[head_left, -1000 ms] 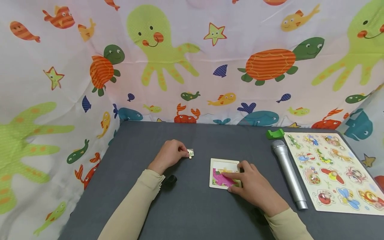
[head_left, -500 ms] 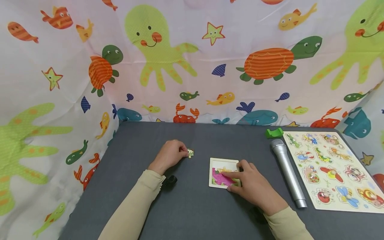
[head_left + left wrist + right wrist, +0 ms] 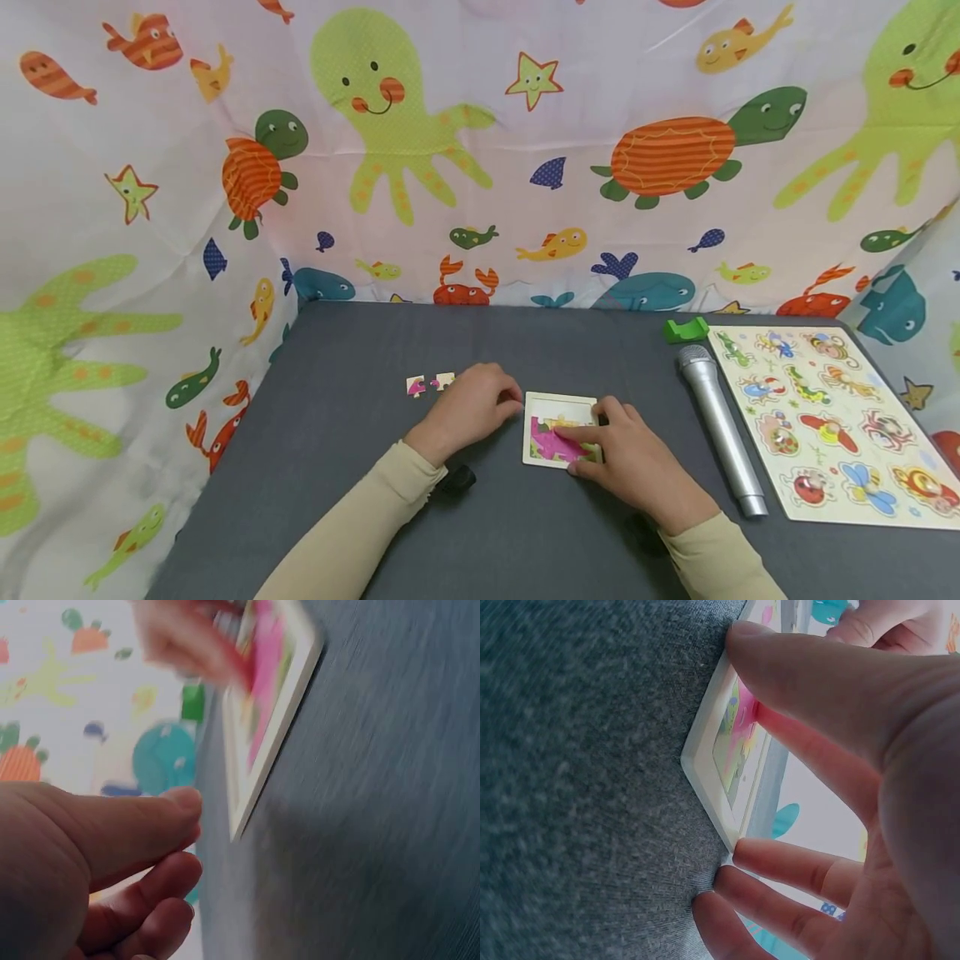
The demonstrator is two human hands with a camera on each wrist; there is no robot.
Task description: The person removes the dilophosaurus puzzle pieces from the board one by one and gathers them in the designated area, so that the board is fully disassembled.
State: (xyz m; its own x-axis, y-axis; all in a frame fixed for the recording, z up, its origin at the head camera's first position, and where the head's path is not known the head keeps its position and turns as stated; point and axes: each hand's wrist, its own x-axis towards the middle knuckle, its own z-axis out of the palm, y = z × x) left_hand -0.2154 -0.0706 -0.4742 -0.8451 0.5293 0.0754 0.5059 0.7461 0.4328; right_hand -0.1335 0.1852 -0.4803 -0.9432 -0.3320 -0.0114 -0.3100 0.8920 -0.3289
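A small square puzzle board [image 3: 527, 429] with a cream rim lies mid-table, partly filled with a pink picture and bare white at its far side. My right hand [image 3: 633, 458] grips its right side, thumb at the near edge, one finger on the pink part and another at the corner [image 3: 733, 844]. Just left of the board is my left hand [image 3: 472, 408]. Its thumb [image 3: 142, 825] and forefinger are pinched together; whatever puzzle piece they hold is hidden by the fingers. Behind that hand lie two loose puzzle pieces, one pink and white [image 3: 415, 385], one mostly cream [image 3: 446, 381].
To the right lies a silver microphone [image 3: 723, 433]. Beside it is a large cream board [image 3: 840, 433] with several insect and animal pictures. A green curved block [image 3: 686, 331] sits at the back. A sea-animal printed curtain [image 3: 517, 192] hangs behind the grey table [image 3: 360, 333].
My left hand has moved right to the small board from the spot where it pinched a light puzzle piece, uncovering two loose pieces. My right hand has stayed on the board.
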